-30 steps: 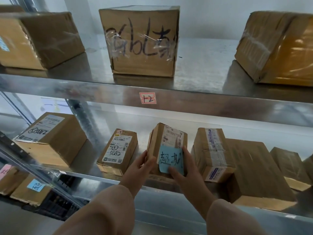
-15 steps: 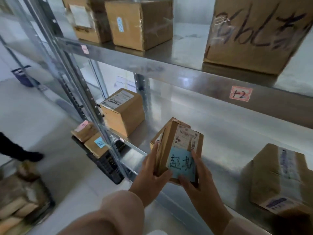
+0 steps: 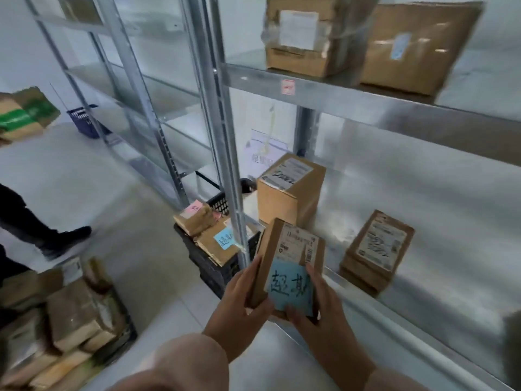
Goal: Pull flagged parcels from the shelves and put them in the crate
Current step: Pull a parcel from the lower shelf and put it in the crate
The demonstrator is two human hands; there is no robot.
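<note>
I hold a small cardboard parcel (image 3: 284, 255) with a blue handwritten flag note (image 3: 290, 286) in front of the shelf edge. My left hand (image 3: 242, 300) grips its left side and bottom corner. My right hand (image 3: 318, 309) grips its right side, thumb on the blue note. A black plastic crate (image 3: 214, 263) stands on the floor to the left of the parcel, under the shelf upright. It holds two parcels, one with a pink note (image 3: 194, 218) and one with a blue note (image 3: 220, 244).
Two unflagged parcels (image 3: 290, 193) (image 3: 375, 249) stand on the middle metal shelf (image 3: 439, 221). Larger boxes (image 3: 417, 46) sit on the upper shelf. A shelf upright (image 3: 225, 153) rises beside the crate. Another person's leg (image 3: 33, 224) and a crate of parcels (image 3: 70, 320) are at left.
The view has swung left and the flagged parcel has come off the shelf toward the black crate, still held in both hands.
</note>
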